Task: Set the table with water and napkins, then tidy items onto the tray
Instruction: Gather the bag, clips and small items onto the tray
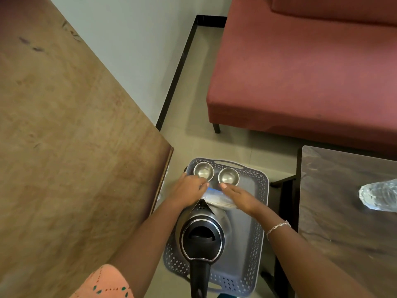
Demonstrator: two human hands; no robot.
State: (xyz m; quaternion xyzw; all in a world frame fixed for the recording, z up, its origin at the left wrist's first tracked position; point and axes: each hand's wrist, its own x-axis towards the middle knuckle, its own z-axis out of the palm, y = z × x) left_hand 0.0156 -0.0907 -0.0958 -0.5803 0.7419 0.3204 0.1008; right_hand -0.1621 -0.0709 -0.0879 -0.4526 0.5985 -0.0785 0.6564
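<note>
A grey perforated tray (261, 203) is sitting low between a wooden counter (71, 136) on the left and a dark counter (343, 211) on the right, apparently on the tiled floor. Two steel cups (203, 171) (228, 175) are standing side by side at its far end, and a black-and-steel kettle (202, 235) is occupying the near end, its handle pointing toward the person. Between kettle and cups, a pale folded bundle (217, 200) — possibly napkins in a clear wrap — is lying in the tray. The left hand (189, 190) is resting on the bundle's left side, its grip curled, fingertips next to the left cup. The right hand (238, 195) is lying flat along the bundle's right side, its grip spread and fingers straight. A clear plastic bottle (379, 195) is lying on the dark counter — well apart from the tray. A red sofa (300, 72) is filling the background.
</note>
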